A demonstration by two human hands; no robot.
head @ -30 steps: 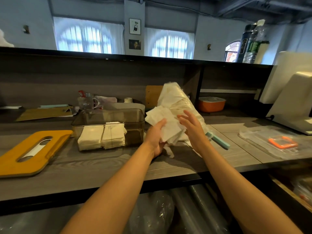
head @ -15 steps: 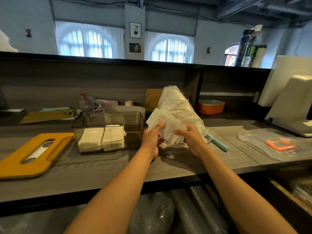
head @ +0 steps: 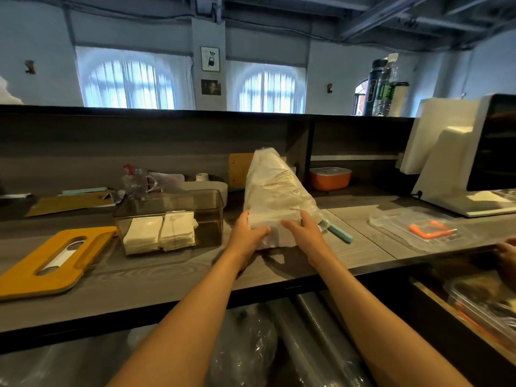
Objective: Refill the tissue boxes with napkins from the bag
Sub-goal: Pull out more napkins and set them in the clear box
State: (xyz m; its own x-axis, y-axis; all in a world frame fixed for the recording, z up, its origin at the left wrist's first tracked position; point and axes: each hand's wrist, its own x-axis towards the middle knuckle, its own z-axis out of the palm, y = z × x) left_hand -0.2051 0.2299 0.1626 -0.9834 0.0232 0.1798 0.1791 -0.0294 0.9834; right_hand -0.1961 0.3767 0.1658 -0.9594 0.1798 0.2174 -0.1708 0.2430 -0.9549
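Head camera showed both hands on a stack of white napkins (head: 275,227) held upright at the mouth of a clear plastic bag (head: 275,185) that stood on the grey wood-grain desk (head: 173,277). Left hand (head: 247,233) gripped the stack's left edge, its fingers (head: 261,236) curled round the front face and thumb up along the side. Right hand (head: 303,233) gripped the right edge likewise, fingers clamped on the paper. The stack's lower edge was near the desk surface; contact could not be confirmed. The bag rose behind the stack and leaned back toward the desk's rear wall. To the left of the bag stood a smoky transparent tissue box (head: 170,219) without a lid, holding two short piles of folded napkins (head: 159,233) against its front wall, with the right portion of the box unfilled. Further left of the bag, beyond the box, a yellow lid (head: 53,261) with an oval slot lay flat on the desk. Just right of the bag, a teal clip (head: 339,233) lay on the desk, partly under the plastic. Well right of the bag lay a clear lidded tray (head: 413,230) with an orange item inside. Behind and right of the bag, an orange container (head: 329,178) sat under the shelf.
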